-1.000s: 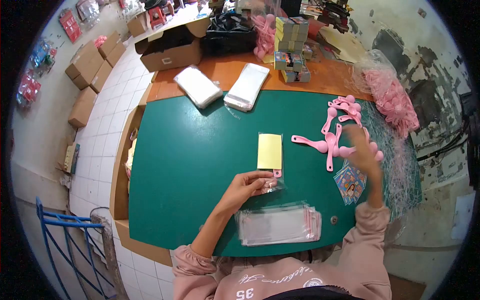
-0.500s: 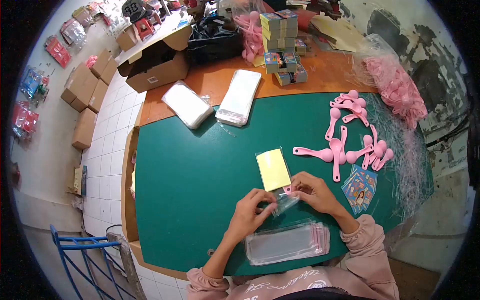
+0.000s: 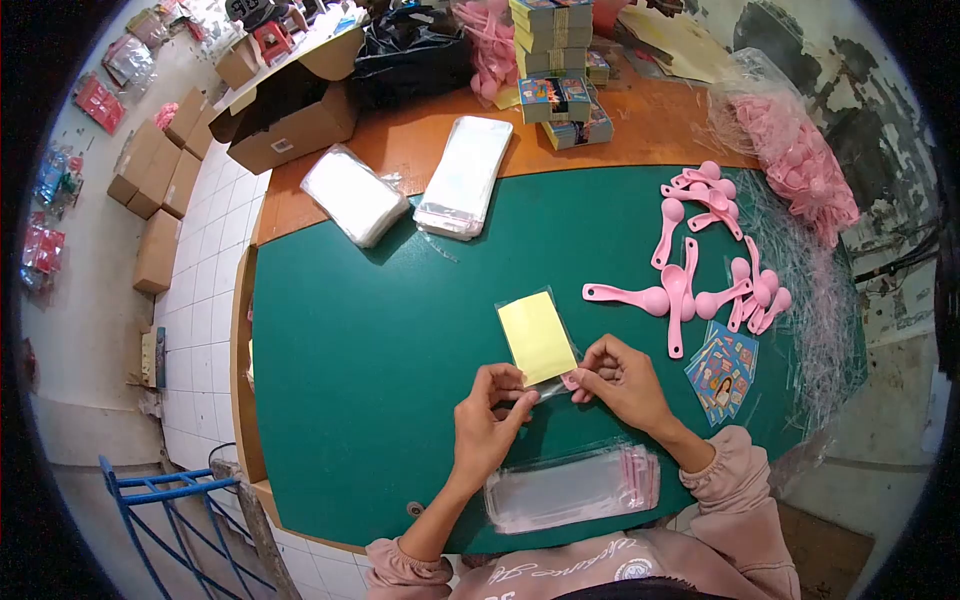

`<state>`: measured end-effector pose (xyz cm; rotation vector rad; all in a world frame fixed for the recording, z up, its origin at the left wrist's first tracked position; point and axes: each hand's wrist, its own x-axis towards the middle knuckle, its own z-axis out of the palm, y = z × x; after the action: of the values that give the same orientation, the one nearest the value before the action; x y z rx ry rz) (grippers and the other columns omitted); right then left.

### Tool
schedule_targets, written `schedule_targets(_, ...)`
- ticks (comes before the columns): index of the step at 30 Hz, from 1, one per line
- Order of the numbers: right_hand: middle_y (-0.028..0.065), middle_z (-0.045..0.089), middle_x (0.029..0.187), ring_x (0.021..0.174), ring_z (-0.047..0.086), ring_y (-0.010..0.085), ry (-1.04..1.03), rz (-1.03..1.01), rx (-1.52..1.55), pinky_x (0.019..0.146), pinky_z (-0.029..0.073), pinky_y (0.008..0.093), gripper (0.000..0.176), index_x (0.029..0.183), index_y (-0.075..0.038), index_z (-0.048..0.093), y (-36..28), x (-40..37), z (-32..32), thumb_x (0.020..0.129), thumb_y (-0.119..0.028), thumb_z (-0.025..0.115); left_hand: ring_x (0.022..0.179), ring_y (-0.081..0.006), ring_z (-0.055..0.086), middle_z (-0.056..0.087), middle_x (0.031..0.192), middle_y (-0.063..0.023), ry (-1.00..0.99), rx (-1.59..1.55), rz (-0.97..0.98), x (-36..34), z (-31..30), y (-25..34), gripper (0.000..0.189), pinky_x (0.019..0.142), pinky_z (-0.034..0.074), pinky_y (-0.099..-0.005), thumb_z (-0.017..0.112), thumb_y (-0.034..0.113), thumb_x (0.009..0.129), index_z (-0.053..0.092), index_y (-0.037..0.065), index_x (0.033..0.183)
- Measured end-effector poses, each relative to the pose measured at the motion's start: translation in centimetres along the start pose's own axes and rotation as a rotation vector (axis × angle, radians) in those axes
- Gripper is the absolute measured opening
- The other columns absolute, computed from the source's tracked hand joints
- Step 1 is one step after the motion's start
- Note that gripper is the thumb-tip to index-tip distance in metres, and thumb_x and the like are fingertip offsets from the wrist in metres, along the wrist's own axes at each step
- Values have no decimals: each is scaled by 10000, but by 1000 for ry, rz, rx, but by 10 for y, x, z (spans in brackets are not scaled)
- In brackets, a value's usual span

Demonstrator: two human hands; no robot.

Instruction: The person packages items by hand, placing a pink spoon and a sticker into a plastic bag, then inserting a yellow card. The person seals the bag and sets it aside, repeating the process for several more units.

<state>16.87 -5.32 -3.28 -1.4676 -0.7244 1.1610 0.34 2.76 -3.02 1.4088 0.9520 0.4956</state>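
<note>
Lying on the green table mat (image 3: 380, 330), pink plastic spoons (image 3: 668, 292) and printed picture cards (image 3: 722, 368) are seen beside the right hand (image 3: 622, 380). The yellow-carded clear plastic sleeve (image 3: 537, 338) is pinched at its near end by that hand and the left hand (image 3: 488, 422), fingers curled shut.

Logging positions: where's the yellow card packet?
Head view: yellow card packet, centre of green mat, pinched by left hand and right hand, left of pink spoons.
</note>
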Motion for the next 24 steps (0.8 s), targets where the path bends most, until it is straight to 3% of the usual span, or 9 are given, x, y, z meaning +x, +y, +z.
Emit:
schedule_targets(8, 49, 593, 668, 563, 595, 87, 35, -22, -111, 479, 469, 207, 151, 781, -9, 473, 0, -1, 3, 805, -67, 610, 740, -66, 550, 550, 844, -26, -82, 109, 9, -3, -3, -7, 215, 517, 442, -185, 599, 62, 819, 433, 39, 954)
schedule_targets(10, 47, 597, 671, 561, 594, 85, 26, -40, -114, 480, 469, 206, 132, 793, -8, 486, 1, -1, 3, 807, -61, 605, 729, -54, 534, 550, 814, -14, 19, 5, 14, -4, 0, -1, 165, 511, 428, -179, 586, 74, 833, 444, 36, 910)
schedule_targets(13, 55, 611, 703, 559, 591, 85, 12, -67, -87, 491, 474, 208, 93, 869, 0, 533, 2, -1, 3, 812, -44, 592, 717, -41, 524, 550, 806, -8, 29, -24, -7, -4, 0, 0, 128, 510, 427, -177, 568, 80, 847, 448, 37, 832)
schedule_targets(15, 66, 616, 720, 571, 592, 85, 16, -44, -129, 510, 480, 211, 203, 1010, 0, 561, -1, -2, 4, 811, -35, 587, 716, -41, 523, 551, 808, -5, -1, 8, -7, -4, -1, -6, 97, 508, 426, -175, 563, 75, 847, 476, 33, 847)
schedule_targets(17, 72, 615, 731, 587, 595, 91, 22, -35, -113, 518, 479, 208, 248, 1058, 5, 550, -2, -3, 5, 813, -20, 579, 716, -40, 523, 552, 811, -3, -32, 43, -6, -4, -2, -8, 71, 507, 425, -173, 559, 70, 848, 503, 29, 862)
schedule_targets(22, 65, 610, 755, 606, 594, 91, 11, -24, -129, 531, 478, 200, 334, 1151, 5, 523, -4, -3, 4, 820, -9, 563, 740, -62, 518, 549, 988, -24, -35, 233, 164, -2, -2, -7, 373, 515, 444, -183, 563, 37, 821, 512, 84, 1188)
schedule_targets(24, 62, 601, 773, 584, 586, 92, -10, -19, -199, 528, 475, 195, 334, 1152, -1, 529, -3, -4, 4, 821, -33, 571, 780, -99, 537, 542, 1037, -64, -40, 206, 139, -1, -3, -1, 383, 569, 458, -209, 560, 22, 811, 511, 73, 1188)
